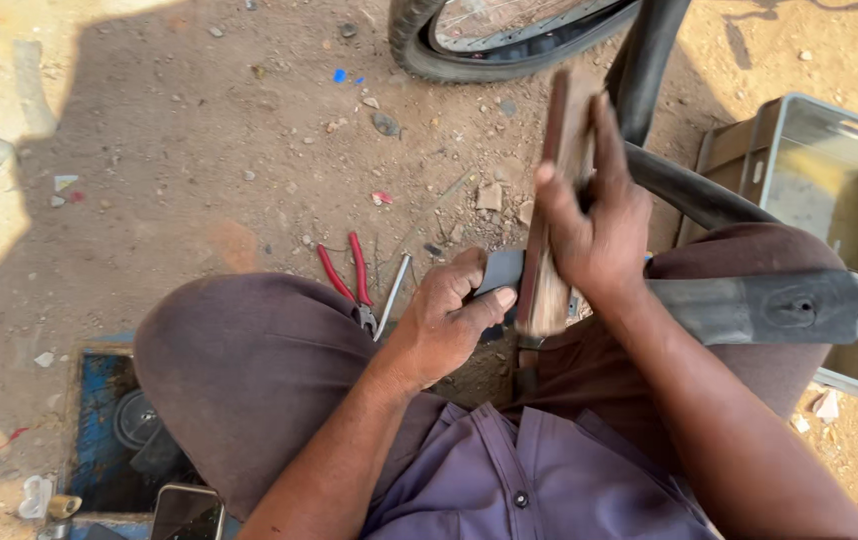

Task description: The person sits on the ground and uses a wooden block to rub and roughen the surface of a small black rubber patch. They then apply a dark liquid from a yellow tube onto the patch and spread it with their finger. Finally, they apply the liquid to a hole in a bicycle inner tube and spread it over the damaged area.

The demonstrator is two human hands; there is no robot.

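Left hand (449, 320) clamped on black inner tube (749, 308) at lap centre, thumb pinning rubber flat, likely to steady it. Right hand (599, 225) fingers wrapped round long wooden-backed rasp (549, 220), face laid on tube beside thumb. Tube runs to 3 o'clock over knee. Red-handled pliers (349, 275) on dirt, 11 o'clock. Grey crate (829, 170) at 2 o'clock. Bicycle wheel (489, 40) at 12 o'clock, farthest.

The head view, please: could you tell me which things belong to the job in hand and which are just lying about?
In use: left hand pinching black inner tube; right hand gripping flat wooden tool.

Lying about: red-handled pliers, bicycle wheel, grey crate, phone, stones.
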